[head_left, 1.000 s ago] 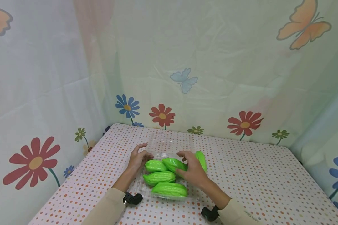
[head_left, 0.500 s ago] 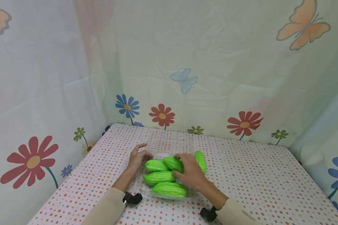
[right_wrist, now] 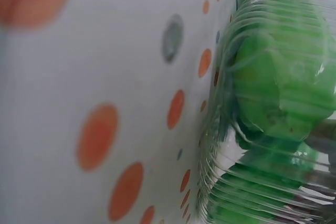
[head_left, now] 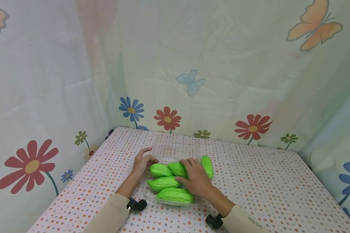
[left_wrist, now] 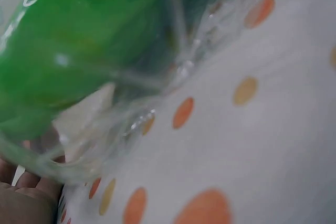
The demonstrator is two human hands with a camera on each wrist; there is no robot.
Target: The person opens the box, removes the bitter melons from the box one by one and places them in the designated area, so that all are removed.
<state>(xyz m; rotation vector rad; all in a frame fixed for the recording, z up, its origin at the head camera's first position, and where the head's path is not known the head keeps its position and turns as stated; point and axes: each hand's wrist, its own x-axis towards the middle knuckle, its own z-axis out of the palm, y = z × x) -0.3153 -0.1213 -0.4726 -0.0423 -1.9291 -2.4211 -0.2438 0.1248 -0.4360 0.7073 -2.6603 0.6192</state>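
Observation:
A clear plastic tray (head_left: 151,197) on the dotted tablecloth holds several bright green ridged gourds (head_left: 163,183). My right hand (head_left: 183,169) lies over one gourd (head_left: 174,167) at the tray's far side, fingers and thumb curled round it. Another gourd (head_left: 207,166) lies just right of that hand, by the tray's far right corner. My left hand (head_left: 149,156) rests with relaxed fingers against the tray's far left rim. The left wrist view shows a blurred gourd (left_wrist: 79,51) behind the clear tray wall (left_wrist: 131,121). Gourds (right_wrist: 283,77) fill the right wrist view.
The tray's clear lid (head_left: 175,149) lies open behind it. The table (head_left: 265,187) stands in a corner of flower-and-butterfly printed curtains (head_left: 192,81) at the left, back and right. Its left edge (head_left: 75,181) runs close to my left arm.
My right hand has moved left and down with its gourd, pressing it in among the others in the tray. The left hand has stayed at the rim.

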